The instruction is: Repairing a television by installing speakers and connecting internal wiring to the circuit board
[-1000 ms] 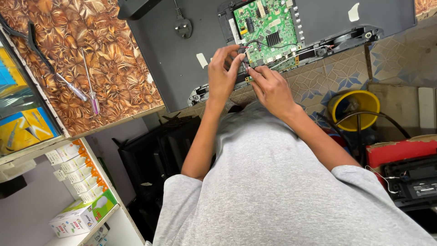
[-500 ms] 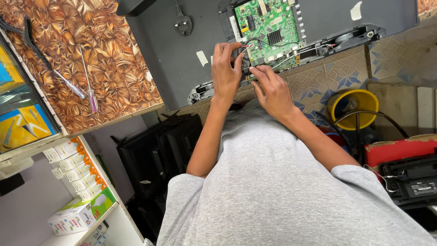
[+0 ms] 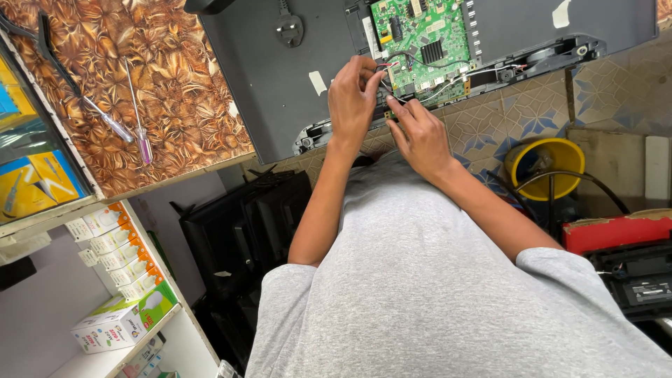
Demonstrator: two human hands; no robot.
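Note:
A green circuit board (image 3: 420, 35) sits in the open back of a dark flat television (image 3: 280, 77) lying on the counter. My left hand (image 3: 353, 98) is at the board's lower left corner, fingers pinched on a thin bundle of wires (image 3: 402, 59) with a small plug. My right hand (image 3: 420, 136) is just below it. Its fingertips are pressed together on the board's lower edge, beside a white wire (image 3: 448, 87). The fingers hide exactly what they grip. Both arms reach out from my grey shirt.
Two screwdrivers (image 3: 140, 133) lie on the brown patterned counter (image 3: 175, 84) left of the television. A black plug (image 3: 288, 28) rests on its back. Small boxes (image 3: 112, 245) line a shelf at lower left. A yellow bucket (image 3: 546, 157), black cables and a red case (image 3: 616, 231) stand at right.
Both hands have crept slightly up toward the board. My left fingers now pinch the wires at its corner. My right hand stays at the lower edge.

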